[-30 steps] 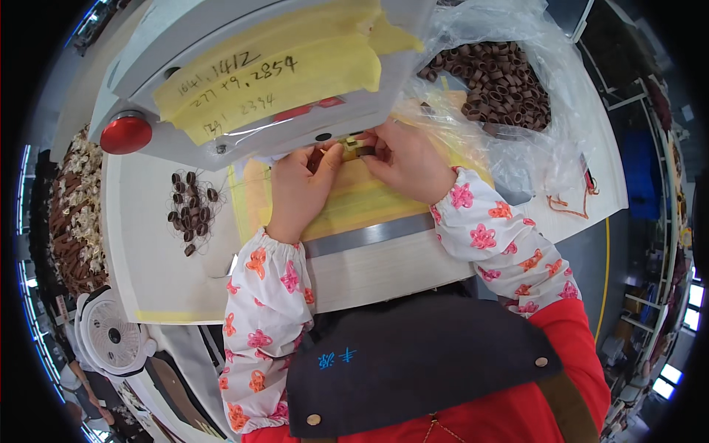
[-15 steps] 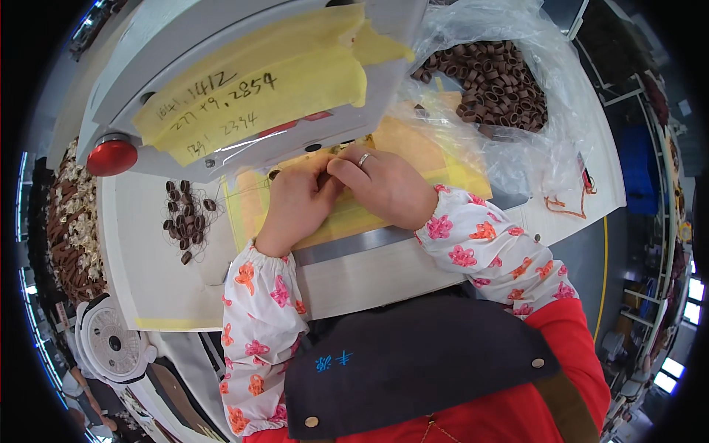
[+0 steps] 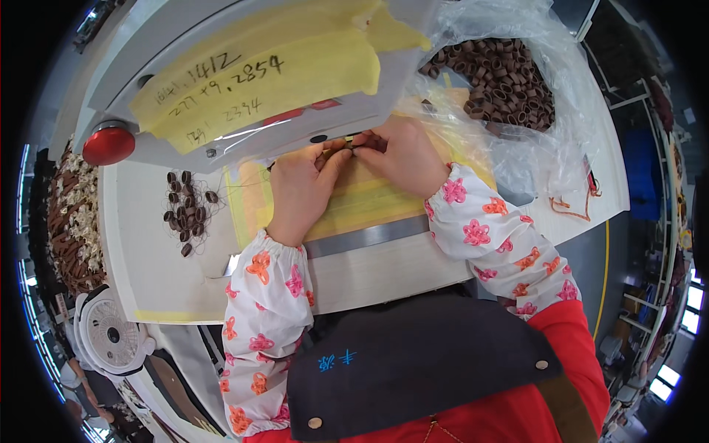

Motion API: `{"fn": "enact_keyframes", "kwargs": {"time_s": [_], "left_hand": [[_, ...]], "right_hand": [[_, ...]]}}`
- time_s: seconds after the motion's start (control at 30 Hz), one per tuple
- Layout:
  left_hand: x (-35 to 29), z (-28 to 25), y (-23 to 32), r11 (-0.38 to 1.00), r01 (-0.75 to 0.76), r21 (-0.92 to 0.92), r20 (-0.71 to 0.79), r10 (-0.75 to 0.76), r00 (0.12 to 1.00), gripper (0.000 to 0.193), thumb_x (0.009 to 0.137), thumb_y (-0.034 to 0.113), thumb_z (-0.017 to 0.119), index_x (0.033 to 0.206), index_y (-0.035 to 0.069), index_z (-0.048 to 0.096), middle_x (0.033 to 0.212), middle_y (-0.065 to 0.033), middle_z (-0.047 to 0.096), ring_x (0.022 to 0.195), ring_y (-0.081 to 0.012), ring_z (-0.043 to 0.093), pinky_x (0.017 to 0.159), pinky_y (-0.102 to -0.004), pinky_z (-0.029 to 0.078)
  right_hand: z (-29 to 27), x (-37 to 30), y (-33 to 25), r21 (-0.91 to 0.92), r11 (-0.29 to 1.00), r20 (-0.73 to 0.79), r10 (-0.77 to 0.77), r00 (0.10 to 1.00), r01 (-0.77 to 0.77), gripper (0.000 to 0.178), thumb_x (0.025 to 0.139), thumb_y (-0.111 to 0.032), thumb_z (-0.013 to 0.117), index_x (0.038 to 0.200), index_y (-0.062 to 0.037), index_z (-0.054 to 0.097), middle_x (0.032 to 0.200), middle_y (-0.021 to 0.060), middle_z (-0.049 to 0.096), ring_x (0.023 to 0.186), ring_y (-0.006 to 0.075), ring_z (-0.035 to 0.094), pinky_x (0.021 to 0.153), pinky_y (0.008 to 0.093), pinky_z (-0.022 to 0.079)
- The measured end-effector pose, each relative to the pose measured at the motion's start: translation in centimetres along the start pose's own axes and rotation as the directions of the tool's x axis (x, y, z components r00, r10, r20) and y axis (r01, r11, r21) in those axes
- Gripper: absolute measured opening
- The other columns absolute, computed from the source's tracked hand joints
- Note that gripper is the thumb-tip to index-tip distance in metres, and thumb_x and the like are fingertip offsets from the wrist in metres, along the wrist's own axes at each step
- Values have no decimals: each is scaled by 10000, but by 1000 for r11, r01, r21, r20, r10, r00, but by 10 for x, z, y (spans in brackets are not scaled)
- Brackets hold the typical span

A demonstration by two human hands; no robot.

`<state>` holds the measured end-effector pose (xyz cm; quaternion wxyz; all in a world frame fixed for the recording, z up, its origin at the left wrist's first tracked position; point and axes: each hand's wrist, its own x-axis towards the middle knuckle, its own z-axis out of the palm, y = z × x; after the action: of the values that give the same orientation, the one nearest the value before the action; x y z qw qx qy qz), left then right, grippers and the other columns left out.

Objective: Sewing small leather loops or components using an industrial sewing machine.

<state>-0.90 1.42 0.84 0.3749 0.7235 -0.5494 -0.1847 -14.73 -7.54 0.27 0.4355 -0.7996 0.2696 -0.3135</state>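
Under the head of the white machine (image 3: 244,136), my left hand (image 3: 303,188) and my right hand (image 3: 410,159) meet with thumbs and forefingers pinched together. Between the fingertips a small dark-brown piece (image 3: 350,145) shows. Its shape is mostly hidden, though its colour matches the brown loops nearby. Both hands are over the yellow-taped work surface (image 3: 369,199). Thin threads run from near my left hand to a cluster of small brown loops (image 3: 185,210) on the tabletop at the left.
A clear plastic bag (image 3: 539,159) full of brown loops (image 3: 509,88) lies open at the right rear. Orange cord (image 3: 570,210) rests by the right edge. The machine carries a red knob (image 3: 108,144). A white fan (image 3: 112,334) stands at the lower left, below a heap of brown strips (image 3: 77,244).
My right hand has moved slightly right and away from me, and the hands are a little further apart. The fingertips now show the small piece. The whole view has shifted slightly.
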Motion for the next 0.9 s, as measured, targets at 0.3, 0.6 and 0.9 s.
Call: {"fn": "enact_keyframes", "kwargs": {"time_s": [0.3,0.6,0.9], "left_hand": [[8,11,-16,993,-18,117,-159,37,987,319,759,359,656,848,53,666,457,-33,416,419,-107,361,433,-280,309],[12,11,-11,996,1,95,-150,13,989,232,735,287,650,860,92,644,669,-77,607,612,-250,564,582,-360,425],[16,10,-21,995,-9,95,-107,19,994,216,746,306,637,842,115,666,688,-65,634,609,-233,587,570,-345,437]], "right_hand": [[3,6,5,-176,973,-85,-166,983,149,53,713,-36,599,731,5,570,700,140,585,666,312,566,596,373,450],[3,7,3,-249,959,-107,-162,981,131,50,726,-33,584,719,12,561,683,161,574,644,327,563,582,387,448],[3,9,5,-276,952,-92,-161,983,130,53,722,-31,583,725,5,543,673,166,566,653,340,561,579,397,445]]}}
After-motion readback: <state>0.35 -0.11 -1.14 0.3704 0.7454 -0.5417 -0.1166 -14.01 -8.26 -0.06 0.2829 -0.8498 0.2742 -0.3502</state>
